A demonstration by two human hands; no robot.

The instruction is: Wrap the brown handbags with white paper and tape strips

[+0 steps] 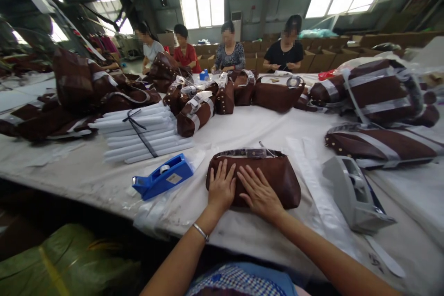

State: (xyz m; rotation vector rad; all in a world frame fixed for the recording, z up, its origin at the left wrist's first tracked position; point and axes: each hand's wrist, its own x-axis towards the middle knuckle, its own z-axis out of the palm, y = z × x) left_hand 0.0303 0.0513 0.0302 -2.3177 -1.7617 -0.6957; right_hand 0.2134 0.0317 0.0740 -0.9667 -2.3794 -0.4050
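Observation:
A dark brown leather handbag (277, 180) lies on the white-covered table in front of me, its top edge with wrapped hardware facing away. My left hand (222, 187) rests flat on the bag's left half, fingers stretched out. Beside it, my right hand (256, 192) presses flat on the middle of the bag with its fingers spread. Neither hand grips anything. Left of the bag stands a blue tape dispenser (169, 178). To the right is a larger grey tape dispenser (350, 194).
Behind the blue dispenser lies a tied stack of white wrapped rolls (138, 132). More brown bags (277, 92) line the far side, with a taped bag (381, 145) at right. Several co-workers (229, 53) sit across the table. A green sack (65, 259) lies below the table's front edge.

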